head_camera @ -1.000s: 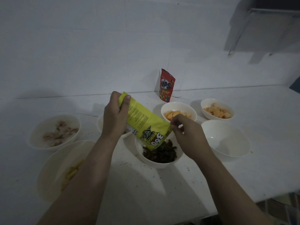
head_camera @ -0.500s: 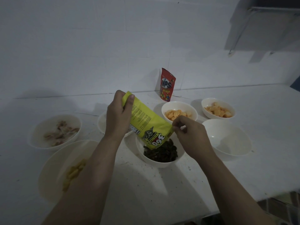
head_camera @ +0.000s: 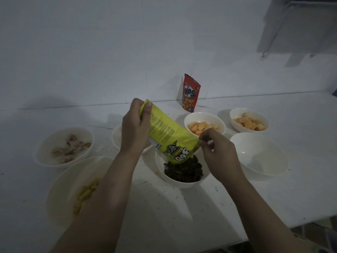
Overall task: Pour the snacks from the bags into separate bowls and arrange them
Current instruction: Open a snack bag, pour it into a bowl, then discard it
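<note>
A yellow snack bag (head_camera: 169, 136) hangs upside down, tilted, with its mouth over a white bowl (head_camera: 182, 182) that holds dark snacks (head_camera: 184, 170). My left hand (head_camera: 135, 128) grips the bag's upper end. My right hand (head_camera: 217, 148) pinches the bag's lower right corner beside the mouth. A red snack bag (head_camera: 190, 94) stands upright against the back wall. An empty white bowl (head_camera: 259, 156) sits just right of my right hand.
Two bowls of orange snacks (head_camera: 204, 125) (head_camera: 249, 122) sit at the back right. On the left are a bowl of pale brown pieces (head_camera: 63, 146) and a large bowl with yellow sticks (head_camera: 60, 189). Another bowl (head_camera: 116, 137) is half hidden behind my left hand. The counter's front edge runs lower right.
The bag stays tipped over the dark-snack bowl. Both hands have lifted slightly, and my right hand's fingers have shifted at the bag's corner.
</note>
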`<act>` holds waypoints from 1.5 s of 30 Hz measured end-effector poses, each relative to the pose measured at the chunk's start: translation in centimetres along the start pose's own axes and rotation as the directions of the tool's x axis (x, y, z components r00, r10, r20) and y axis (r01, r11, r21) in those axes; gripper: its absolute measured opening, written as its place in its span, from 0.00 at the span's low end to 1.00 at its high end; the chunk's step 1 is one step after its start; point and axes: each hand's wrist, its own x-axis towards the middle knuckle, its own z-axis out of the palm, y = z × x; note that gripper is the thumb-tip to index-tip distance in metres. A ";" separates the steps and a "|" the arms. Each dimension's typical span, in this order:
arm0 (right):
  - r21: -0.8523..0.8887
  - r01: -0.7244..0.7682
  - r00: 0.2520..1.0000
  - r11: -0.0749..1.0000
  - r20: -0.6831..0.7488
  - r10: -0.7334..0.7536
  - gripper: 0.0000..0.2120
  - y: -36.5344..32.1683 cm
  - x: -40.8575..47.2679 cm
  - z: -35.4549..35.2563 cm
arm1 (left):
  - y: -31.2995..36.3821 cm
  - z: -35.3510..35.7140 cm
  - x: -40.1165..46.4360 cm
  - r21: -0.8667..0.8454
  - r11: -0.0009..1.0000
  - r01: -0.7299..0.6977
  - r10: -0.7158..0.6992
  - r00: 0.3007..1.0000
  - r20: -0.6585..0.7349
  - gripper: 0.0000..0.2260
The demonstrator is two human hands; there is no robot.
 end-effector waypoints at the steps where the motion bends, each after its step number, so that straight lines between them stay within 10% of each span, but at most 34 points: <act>1: -0.001 -0.002 1.000 1.000 -0.006 0.002 0.05 0.0 0.0 0.1 | 0.0 0.0 0.0 -0.001 1.000 -0.003 0.003 1.000 -0.008 0.12; 29: 0.278 0.214 0.976 0.937 -0.099 -0.194 0.04 -5.9 2.7 2.3 | 1.5 1.4 -1.6 0.129 0.968 -0.215 0.214 0.977 0.019 0.18; 35: 0.495 0.094 0.986 0.864 -0.168 -0.011 0.05 -4.2 2.1 1.5 | 1.0 2.3 -3.2 -0.154 0.981 0.120 -0.112 0.992 0.056 0.26; 38: 0.614 0.032 0.987 0.789 -0.144 0.072 0.06 -3.6 1.5 0.9 | 2.1 2.6 -3.5 -0.470 0.776 0.420 -0.318 0.905 0.284 0.29; 45: 0.733 -0.135 0.990 0.667 0.081 0.111 0.18 -2.5 0.3 0.1 | 3.8 3.4 -2.7 -0.512 0.787 0.345 -0.195 0.926 0.324 0.17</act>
